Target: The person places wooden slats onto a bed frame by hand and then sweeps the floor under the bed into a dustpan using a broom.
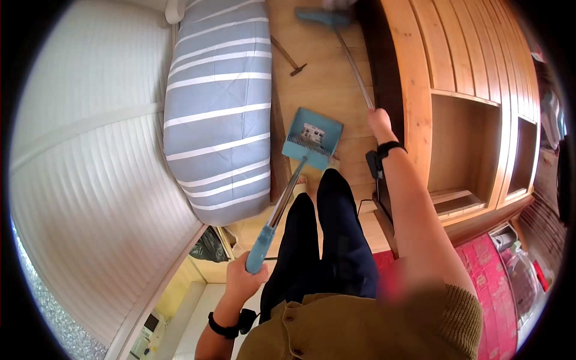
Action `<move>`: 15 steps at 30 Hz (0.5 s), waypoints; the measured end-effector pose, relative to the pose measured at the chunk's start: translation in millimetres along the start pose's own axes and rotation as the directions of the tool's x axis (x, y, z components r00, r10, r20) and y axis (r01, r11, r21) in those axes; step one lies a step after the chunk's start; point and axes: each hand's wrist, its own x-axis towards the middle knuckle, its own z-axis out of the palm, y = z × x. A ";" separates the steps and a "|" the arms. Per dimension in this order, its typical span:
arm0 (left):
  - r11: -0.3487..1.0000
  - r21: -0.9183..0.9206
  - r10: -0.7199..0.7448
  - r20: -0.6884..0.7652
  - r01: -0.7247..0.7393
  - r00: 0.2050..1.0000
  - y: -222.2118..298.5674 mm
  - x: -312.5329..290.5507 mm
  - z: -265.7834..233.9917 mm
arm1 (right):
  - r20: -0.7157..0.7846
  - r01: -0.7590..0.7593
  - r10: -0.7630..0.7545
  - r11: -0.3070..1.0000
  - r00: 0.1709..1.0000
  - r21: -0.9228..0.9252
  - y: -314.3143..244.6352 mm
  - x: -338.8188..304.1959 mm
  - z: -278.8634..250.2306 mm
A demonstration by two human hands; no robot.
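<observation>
My left hand (245, 281) is closed around the blue grip of a long-handled dustpan. The blue dustpan (331, 129) rests on the wooden floor ahead of my feet, with a toothed comb across it and a label inside. Stretched forward on the right, my right hand (380, 125) is wrapped round the metal pole of a broom. The blue broom head (323, 17) lies at the far end of the floor strip, somewhat blurred. Something pale beside it is too smeared to name.
A hammer (292, 59) lies on the floor near a blue-and-white striped cushioned piece (219, 114) on the left. Wooden furniture (447, 54) with slats and open compartments lines the right. A pink patterned surface (489, 279) and a black bag (209, 247) are nearer me.
</observation>
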 end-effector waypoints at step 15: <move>0.999 -0.023 0.029 0.003 -0.029 1.000 -14.8 19.2 -0.9 | 0.129 -0.024 0.034 0.996 0.991 -0.083 96.3 -7.5 42.0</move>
